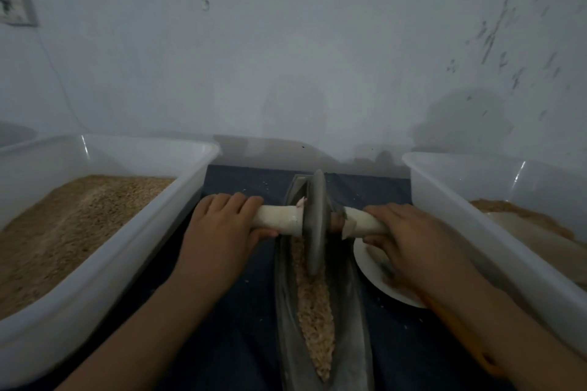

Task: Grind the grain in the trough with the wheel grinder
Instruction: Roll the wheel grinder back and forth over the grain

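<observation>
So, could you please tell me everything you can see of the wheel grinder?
The wheel grinder is a dull grey disc standing upright on edge in the trough, toward its far end, its rim in the grain. A pale-wrapped handle runs through its centre; the left hand and right hand each grip one end.

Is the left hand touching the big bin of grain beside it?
Apart. In the head view, a strip of dark cloth shows between the left hand, gripping the wheel grinder handle, and the left bin.

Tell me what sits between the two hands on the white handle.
In the head view, the grey disc-shaped grinding wheel stands between the left hand and right hand, over the grain.
</observation>
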Demonstrator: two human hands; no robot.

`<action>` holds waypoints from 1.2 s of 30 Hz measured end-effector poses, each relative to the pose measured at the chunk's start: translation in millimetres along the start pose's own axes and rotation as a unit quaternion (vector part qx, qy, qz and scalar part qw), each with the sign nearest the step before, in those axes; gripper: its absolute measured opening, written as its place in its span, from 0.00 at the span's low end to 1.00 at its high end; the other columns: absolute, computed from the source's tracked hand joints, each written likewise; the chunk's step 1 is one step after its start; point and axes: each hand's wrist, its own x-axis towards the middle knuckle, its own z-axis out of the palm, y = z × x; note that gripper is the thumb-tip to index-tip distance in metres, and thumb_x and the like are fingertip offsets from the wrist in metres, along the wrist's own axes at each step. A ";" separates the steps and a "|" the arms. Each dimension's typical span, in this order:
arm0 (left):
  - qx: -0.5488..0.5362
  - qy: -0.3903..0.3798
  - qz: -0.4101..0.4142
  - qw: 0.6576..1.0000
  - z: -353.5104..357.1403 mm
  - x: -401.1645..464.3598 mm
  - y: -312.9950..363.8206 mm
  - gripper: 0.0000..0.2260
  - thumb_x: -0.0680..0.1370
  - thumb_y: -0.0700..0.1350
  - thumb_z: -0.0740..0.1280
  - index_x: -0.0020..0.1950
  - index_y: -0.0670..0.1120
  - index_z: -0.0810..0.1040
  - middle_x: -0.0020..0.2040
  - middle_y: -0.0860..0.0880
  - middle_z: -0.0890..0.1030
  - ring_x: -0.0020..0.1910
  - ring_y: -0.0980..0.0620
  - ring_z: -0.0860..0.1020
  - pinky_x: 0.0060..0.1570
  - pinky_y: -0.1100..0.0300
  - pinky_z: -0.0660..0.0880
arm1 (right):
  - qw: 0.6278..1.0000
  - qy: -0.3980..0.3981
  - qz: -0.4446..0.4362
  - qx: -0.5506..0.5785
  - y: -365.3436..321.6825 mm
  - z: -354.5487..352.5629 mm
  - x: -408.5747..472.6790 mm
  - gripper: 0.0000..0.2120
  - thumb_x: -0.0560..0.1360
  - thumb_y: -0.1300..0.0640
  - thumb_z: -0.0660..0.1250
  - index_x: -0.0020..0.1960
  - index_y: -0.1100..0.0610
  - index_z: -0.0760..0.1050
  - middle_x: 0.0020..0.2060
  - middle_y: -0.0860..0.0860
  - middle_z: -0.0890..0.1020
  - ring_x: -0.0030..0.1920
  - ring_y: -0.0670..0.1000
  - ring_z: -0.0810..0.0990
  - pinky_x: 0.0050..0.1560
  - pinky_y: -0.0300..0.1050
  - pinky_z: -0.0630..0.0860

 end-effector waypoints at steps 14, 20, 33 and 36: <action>-0.136 -0.163 0.078 0.974 -44.2 -13.4 -21.5 0.32 0.60 0.78 0.45 0.47 0.58 0.73 0.40 0.61 0.75 0.44 0.64 0.72 0.44 0.67 0.68 | 0.944 -0.256 -0.051 0.204 16.3 -50.5 -15.5 0.05 0.73 0.42 0.65 0.42 0.41 0.73 0.35 0.44 0.78 0.37 0.42 0.75 0.38 0.38 0.69; -0.010 -0.063 0.017 0.998 -14.9 -2.4 -8.2 0.26 0.72 0.69 0.52 0.61 0.55 0.72 0.54 0.56 0.76 0.54 0.54 0.72 0.53 0.60 0.65 | 0.980 -0.115 0.012 0.161 6.7 -21.5 -4.7 0.05 0.76 0.49 0.64 0.51 0.44 0.73 0.45 0.43 0.78 0.46 0.43 0.76 0.48 0.40 0.71; -0.097 -0.141 0.086 0.981 -34.0 -5.8 -21.1 0.32 0.62 0.76 0.45 0.50 0.57 0.73 0.42 0.60 0.75 0.44 0.63 0.71 0.46 0.64 0.68 | 0.955 -0.225 -0.058 0.183 19.4 -44.6 -14.2 0.06 0.71 0.41 0.67 0.45 0.41 0.74 0.37 0.38 0.79 0.38 0.39 0.76 0.37 0.34 0.68; -0.145 -0.179 0.071 0.971 -43.9 -12.9 -24.2 0.32 0.61 0.78 0.49 0.48 0.57 0.74 0.42 0.60 0.76 0.45 0.64 0.72 0.45 0.65 0.69 | 0.940 -0.260 -0.067 0.211 19.7 -53.2 -15.9 0.09 0.68 0.36 0.64 0.44 0.39 0.75 0.37 0.41 0.79 0.38 0.42 0.76 0.38 0.35 0.70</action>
